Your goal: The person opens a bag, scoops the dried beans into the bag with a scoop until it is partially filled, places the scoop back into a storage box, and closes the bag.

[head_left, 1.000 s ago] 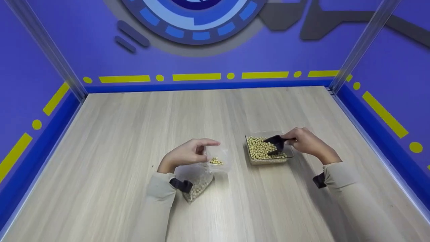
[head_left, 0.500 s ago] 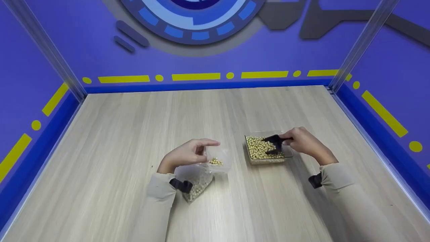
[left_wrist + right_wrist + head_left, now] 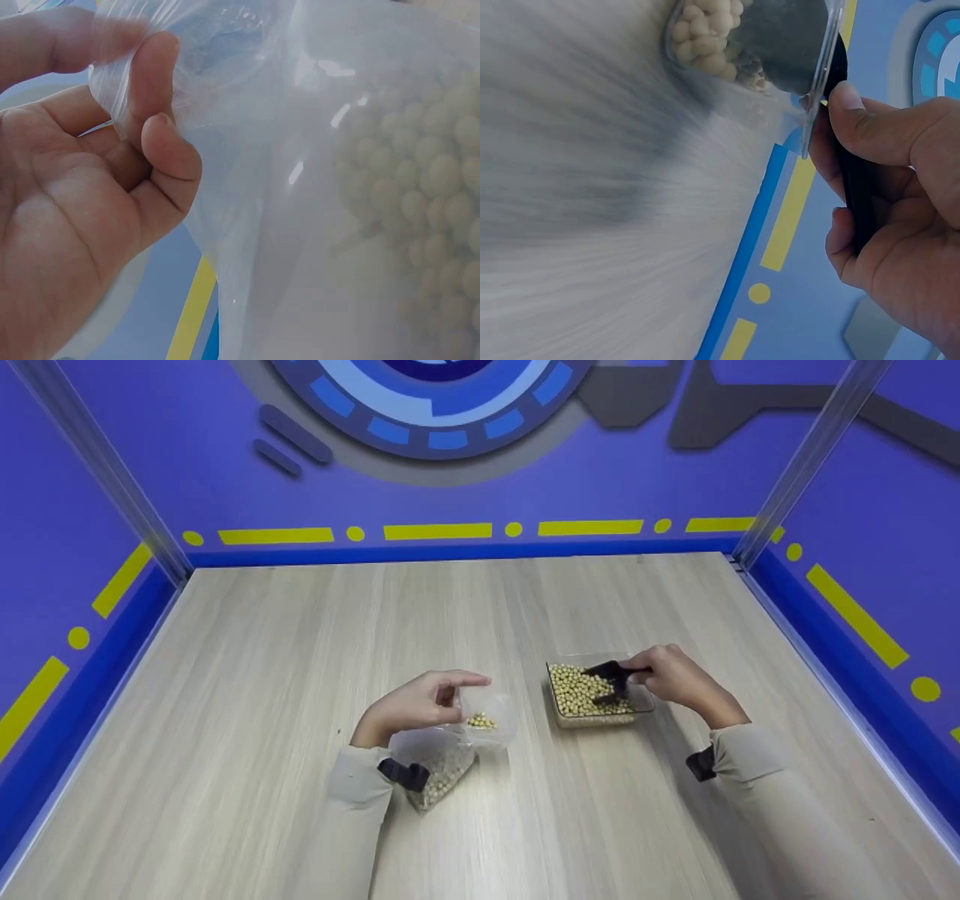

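My left hand point(image 3: 416, 703) grips a clear plastic bag point(image 3: 247, 187) near its mouth and keeps it spread. Pale round beans fill the bag's lower part, and a small heap of beans point(image 3: 481, 721) shows at the opening. My right hand point(image 3: 679, 679) holds a black scoop point(image 3: 616, 679) by its handle. The scoop's blade is down among the beans in a clear rectangular container point(image 3: 600, 721), right of the bag. In the right wrist view the scoop handle point(image 3: 859, 195) runs across the curled fingers, with the thumb on top.
A light wood-grain table point(image 3: 300, 645) lies under everything. Blue panels with yellow dashes point(image 3: 439, 531) enclose it at the back and both sides. The bag and the container stand apart, with a strip of table between them.
The right hand and scoop have shifted slightly left within the container, the blade staying among the beans. The left hand and the bag have stayed in place.
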A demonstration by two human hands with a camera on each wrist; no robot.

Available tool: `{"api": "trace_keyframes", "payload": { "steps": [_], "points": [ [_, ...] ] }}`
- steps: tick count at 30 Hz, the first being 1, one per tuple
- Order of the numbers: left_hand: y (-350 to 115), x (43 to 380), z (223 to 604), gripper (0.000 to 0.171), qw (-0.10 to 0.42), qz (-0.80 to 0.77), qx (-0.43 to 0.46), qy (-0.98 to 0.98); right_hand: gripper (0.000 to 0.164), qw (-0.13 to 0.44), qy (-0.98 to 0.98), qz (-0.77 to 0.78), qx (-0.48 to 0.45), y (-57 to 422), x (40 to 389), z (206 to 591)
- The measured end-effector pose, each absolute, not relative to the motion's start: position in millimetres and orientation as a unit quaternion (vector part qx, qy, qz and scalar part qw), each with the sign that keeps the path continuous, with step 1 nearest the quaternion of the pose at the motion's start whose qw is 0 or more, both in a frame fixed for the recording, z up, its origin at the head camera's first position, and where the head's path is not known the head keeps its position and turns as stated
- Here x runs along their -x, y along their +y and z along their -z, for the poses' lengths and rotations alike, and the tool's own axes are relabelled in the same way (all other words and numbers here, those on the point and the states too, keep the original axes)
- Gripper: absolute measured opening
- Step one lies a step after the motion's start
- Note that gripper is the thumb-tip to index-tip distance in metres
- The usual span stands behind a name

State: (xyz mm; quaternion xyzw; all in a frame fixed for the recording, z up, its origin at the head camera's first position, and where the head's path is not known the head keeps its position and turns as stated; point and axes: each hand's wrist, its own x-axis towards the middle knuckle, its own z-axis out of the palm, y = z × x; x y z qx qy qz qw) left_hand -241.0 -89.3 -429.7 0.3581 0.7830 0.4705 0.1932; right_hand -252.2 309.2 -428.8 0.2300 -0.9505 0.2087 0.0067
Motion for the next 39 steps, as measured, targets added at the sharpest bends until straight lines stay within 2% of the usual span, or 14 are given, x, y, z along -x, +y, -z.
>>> {"api": "trace_keyframes", "payload": {
  "steps": [21, 39],
  "points": [
    [-88, 242, 431, 0.054, 0.191, -0.475, -0.369, 0.775, 0.028, -0.023, -0.943, -0.249, -0.221, 305, 255, 437],
    [-90, 240, 430, 0.054, 0.199, -0.472, -0.354, 0.783, 0.034, -0.106, -0.942, -0.217, -0.235, 296, 255, 440]
  ]
}}
